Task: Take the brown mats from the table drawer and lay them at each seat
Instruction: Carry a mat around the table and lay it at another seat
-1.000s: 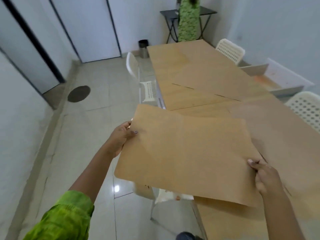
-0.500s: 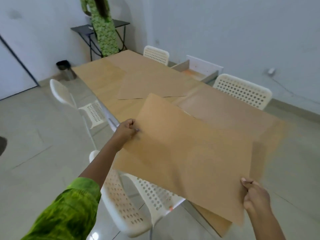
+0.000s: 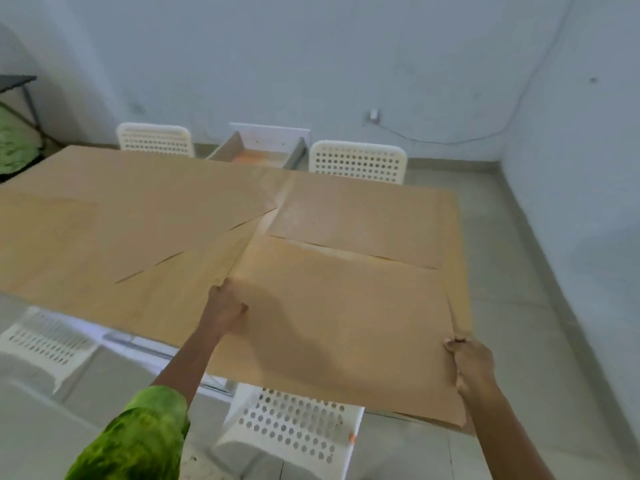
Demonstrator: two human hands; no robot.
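Since half a second ago the brown mat (image 3: 343, 317) has dropped from mid-air to lie low over the table (image 3: 79, 258) at lower centre — its near edge overhangs a white chair (image 3: 291, 424). The left hand (image 3: 227, 308) pinches its left edge, the right hand (image 3: 471, 362) grips its lower-right edge. Other mats (image 3: 360, 216) lie beyond; the open drawer (image 3: 259, 154) sits upper centre.
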